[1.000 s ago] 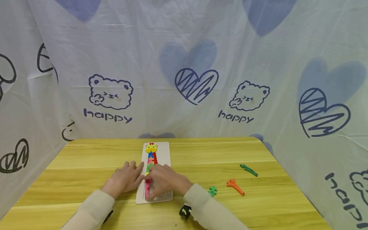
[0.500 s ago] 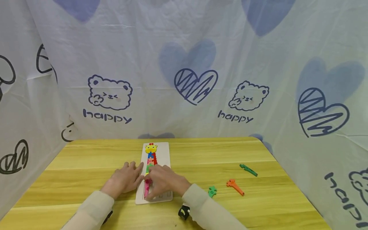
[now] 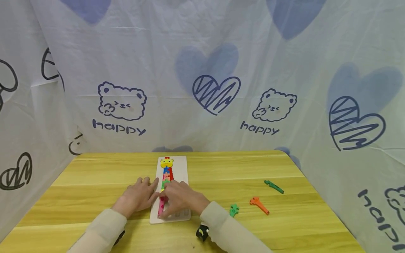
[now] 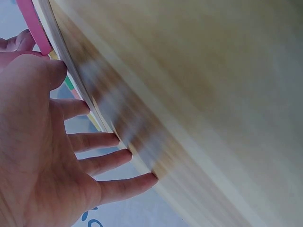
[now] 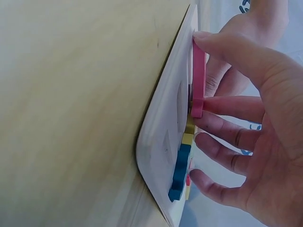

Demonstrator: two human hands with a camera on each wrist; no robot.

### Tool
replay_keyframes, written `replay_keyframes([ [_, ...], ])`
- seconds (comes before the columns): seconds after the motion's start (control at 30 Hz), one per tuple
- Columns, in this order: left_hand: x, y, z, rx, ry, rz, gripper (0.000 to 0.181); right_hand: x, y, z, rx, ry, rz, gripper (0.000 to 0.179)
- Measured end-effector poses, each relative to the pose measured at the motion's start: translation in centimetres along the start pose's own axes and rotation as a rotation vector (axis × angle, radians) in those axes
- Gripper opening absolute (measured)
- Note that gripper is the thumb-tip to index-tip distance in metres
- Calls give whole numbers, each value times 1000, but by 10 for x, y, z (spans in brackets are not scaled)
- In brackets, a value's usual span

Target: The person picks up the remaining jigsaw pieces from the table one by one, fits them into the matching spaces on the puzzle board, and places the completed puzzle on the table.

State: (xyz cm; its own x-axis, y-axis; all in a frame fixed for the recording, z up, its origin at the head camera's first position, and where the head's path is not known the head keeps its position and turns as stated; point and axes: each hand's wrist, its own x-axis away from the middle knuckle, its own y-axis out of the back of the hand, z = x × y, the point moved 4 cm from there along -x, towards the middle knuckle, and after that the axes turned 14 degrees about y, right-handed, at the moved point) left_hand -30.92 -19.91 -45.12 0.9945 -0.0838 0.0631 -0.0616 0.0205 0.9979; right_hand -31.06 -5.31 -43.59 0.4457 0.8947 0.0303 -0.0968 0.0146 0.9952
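Note:
A white puzzle board [image 3: 180, 168] lies on the wooden table, with a giraffe puzzle partly laid in it: a yellow head [image 3: 166, 162] above blue, red, pink and green pieces. My right hand [image 3: 181, 198] pinches a long pink puzzle piece [image 5: 199, 75] between thumb and fingers over the lower part of the board. In the right wrist view this piece stands a little proud of the board, and a blue piece [image 5: 180, 172] lies farther along. My left hand [image 3: 139, 196] rests at the board's left edge, its fingers [image 4: 128, 186] spread and straight.
Right of the board lie three loose puzzle pieces: a light green one [image 3: 234, 210], an orange one [image 3: 259, 206] and a dark green one [image 3: 274, 186]. A printed curtain [image 3: 215, 137] hangs behind the table [image 3: 218, 168].
The lower end of the pink puzzle piece has shifted slightly left under my right thumb. Both hands otherwise stay almost where they were.

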Motion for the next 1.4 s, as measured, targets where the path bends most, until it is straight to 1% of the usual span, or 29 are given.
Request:
replay_keyframes([
  [0.27,0,1,0,0,1,5,61,0,0,-1,-20,-19,18,49],
  [0.53,-1,-2,-1,-8,5,5,60,0,-2,-1,-27,-27,20,40],
  [0.73,-1,-2,0,-5,10,9,60,1,-1,-1,-34,-25,15,49],
  [0.9,-1,-1,0,-6,10,11,60,1,0,-2,-33,-22,10,53],
  [1.4,-1,2,-2,-1,7,3,60,2,0,-4,-43,-32,7,57],
])
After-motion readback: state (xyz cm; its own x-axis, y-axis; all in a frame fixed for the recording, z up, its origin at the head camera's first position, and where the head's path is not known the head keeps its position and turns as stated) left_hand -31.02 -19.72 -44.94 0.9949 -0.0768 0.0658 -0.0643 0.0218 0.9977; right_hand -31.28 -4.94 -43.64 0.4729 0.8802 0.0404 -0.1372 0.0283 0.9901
